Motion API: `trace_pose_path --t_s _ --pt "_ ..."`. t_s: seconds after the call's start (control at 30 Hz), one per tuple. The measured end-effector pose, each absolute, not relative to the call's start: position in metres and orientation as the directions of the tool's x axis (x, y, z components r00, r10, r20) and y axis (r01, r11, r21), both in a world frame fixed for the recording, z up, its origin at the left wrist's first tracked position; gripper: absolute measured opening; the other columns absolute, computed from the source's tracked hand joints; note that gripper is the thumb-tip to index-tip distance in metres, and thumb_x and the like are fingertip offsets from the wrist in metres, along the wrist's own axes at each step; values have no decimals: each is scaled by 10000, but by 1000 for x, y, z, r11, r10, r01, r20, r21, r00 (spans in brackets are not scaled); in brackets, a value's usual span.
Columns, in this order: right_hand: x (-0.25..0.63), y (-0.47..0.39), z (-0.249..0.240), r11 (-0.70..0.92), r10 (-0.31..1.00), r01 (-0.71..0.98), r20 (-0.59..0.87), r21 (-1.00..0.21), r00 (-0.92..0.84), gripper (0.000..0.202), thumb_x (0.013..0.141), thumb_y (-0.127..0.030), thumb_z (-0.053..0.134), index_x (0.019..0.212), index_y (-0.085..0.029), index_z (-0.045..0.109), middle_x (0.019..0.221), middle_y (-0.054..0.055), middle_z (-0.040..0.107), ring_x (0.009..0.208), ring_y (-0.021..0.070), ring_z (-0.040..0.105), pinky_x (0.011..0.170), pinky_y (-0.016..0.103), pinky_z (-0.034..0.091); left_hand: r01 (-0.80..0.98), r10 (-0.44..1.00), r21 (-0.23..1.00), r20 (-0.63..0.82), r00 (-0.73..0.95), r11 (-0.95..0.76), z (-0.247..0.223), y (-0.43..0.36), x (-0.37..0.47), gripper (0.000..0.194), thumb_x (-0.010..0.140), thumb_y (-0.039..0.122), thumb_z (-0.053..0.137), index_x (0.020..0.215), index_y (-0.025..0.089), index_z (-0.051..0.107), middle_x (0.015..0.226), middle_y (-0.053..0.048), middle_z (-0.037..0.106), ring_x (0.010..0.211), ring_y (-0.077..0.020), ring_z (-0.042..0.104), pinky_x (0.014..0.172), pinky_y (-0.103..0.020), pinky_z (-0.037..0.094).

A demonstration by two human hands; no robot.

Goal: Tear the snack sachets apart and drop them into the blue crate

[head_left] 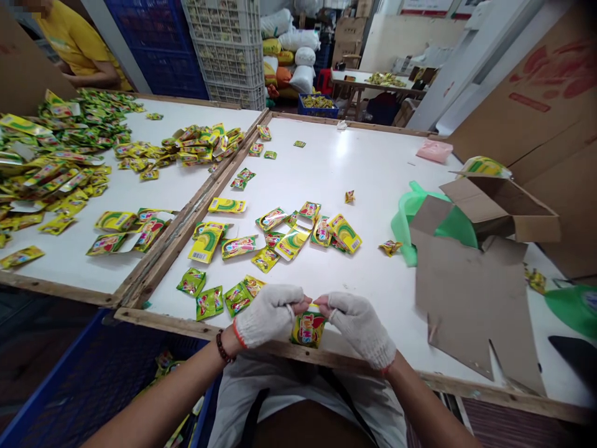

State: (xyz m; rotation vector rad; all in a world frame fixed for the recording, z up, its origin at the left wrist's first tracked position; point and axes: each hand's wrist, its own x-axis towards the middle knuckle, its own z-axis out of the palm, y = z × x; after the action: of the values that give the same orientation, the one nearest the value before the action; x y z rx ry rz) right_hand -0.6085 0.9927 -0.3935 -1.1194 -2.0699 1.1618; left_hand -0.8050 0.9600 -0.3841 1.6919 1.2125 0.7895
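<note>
Both my hands wear white gloves with bare fingertips. Between them, at the table's front edge, is a green and yellow printed packet (308,328). My left hand (273,313) pinches its upper left corner, and my right hand (357,323) pinches the upper right. Just left of my left hand lie small green sachets (209,303). Farther up the white table, several flat yellow boxes (345,234) are scattered among more sachets.
Left of a wooden divider (186,218) lies a large heap of sachets (88,124). A torn cardboard box (471,298) and green plastic bag (403,224) are at right. A blue crate (93,379) stands below left. A person in yellow (84,43) is at the back left.
</note>
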Motion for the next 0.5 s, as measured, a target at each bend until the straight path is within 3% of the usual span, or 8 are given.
trace_pose_path --t_s 0.13,0.23,0.3,0.4,0.5 --pt "-590 978 -410 607 658 298 256 -737 -708 405 775 -117 464 1150 -192 598 1174 104 611 1035 197 597 855 320 506 507 858 721 242 453 -472 -396 941 -814 255 838 178 454 1028 163 622 909 -89 606 830 -167 557 730 -251 427" --pt "-584 970 -415 695 602 315 283 -646 -747 449 775 -113 478 1211 -193 547 1231 126 566 1100 218 556 884 349 493 555 790 577 312 528 -599 -408 933 -814 421 782 95 455 1186 185 528 1054 -119 578 941 -209 537 790 -296 426" --pt "-586 976 -414 669 620 324 262 -669 -739 371 802 -151 489 1152 -212 593 1152 107 619 1026 195 600 847 322 513 563 809 595 302 505 -574 -409 934 -809 396 773 77 435 1135 176 561 965 -102 591 862 -189 545 742 -275 432" --pt "-596 1008 -414 611 729 400 288 -683 -621 283 811 -217 521 1071 -196 632 1106 104 632 999 190 605 868 312 500 584 908 706 222 355 -401 -386 938 -811 259 809 113 412 900 162 649 759 -55 573 705 -144 534 653 -231 419" --pt "-607 1063 -419 526 850 616 343 -587 -399 452 747 -198 576 1194 -136 539 1239 145 532 1181 250 467 1014 383 375 652 961 720 76 266 -238 -339 932 -838 161 742 158 524 657 183 658 628 -20 572 623 -142 540 606 -226 409"
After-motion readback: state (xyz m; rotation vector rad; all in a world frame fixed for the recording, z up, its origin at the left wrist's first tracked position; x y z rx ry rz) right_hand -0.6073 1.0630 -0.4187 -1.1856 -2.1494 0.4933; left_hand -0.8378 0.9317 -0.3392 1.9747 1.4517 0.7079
